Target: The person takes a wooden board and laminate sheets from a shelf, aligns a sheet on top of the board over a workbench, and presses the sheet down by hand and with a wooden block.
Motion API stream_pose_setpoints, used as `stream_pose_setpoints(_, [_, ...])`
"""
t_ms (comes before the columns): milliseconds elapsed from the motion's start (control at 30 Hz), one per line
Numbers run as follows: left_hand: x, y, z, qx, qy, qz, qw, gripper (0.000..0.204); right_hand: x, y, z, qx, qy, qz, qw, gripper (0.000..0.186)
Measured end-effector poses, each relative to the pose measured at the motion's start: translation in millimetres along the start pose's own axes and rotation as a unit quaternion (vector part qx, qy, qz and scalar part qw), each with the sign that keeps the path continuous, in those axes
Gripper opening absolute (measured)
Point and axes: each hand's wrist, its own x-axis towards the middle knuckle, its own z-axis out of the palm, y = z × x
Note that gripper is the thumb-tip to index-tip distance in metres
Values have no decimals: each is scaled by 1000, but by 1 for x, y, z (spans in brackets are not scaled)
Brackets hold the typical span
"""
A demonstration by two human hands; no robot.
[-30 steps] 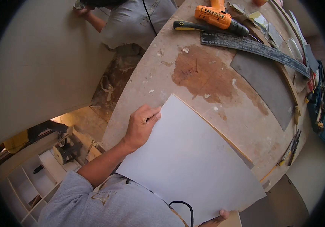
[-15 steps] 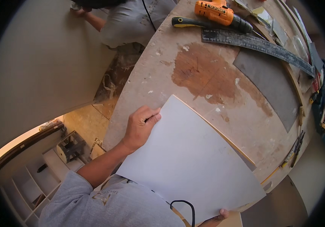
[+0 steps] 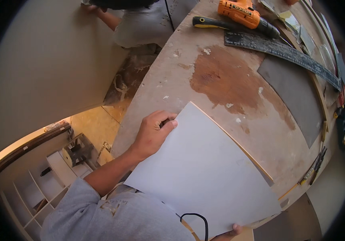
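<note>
My left hand pinches the upper left edge of a white sheet, thumb on its face and fingers bent round the edge. My right hand, mostly hidden under the sheet, grips its lower edge at bottom centre. A thin tan strip runs along the sheet's upper right side, on or under it. The sheet lies over the near part of the worktable, against my front. A dark cable loop shows by my body at the sheet's lower edge.
An orange drill, black-handled tool, metal square, grey sheet and pliers lie on the table. A co-worker is at the pale panel on the upper left. A compartmented shelf unit is lower left.
The view has shifted slightly, so table and co-worker appear further right. The sheet's top corner is slightly further right; both hands keep their holds on it.
</note>
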Motion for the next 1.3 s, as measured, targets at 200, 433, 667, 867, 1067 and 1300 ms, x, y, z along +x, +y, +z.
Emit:
stream_pose_setpoints(200, [7, 3, -7, -40, -61, -11, 997, 35, 5, 5, -7, -10, -4, -1, 1000, 81])
stream_pose_setpoints(433, [4, -5, -10, -24, -64, 23, 997, 34, 21, 12, -19, -28, -9, -7, 1000, 79])
stream_pose_setpoints(667, [4, -12, -18, 32, -72, 67, 995, 31, 47, 25, -42, -39, -25, -3, 999, 76])
stream_pose_setpoints(867, [4, -17, -10, -6, -68, 59, 996, 30, 69, 38, -70, -30, -33, -1, 999, 75])
stream_pose_setpoints(1067, [1, -18, -1, -14, -29, 23, 999, 29, 92, 48, -98, 1, -61, 7, 998, 73])
stream_pose_setpoints(1300, [2, -18, 3, -49, -22, 39, 998, 28, 101, 52, -117, 24, -71, 25, 997, 71])
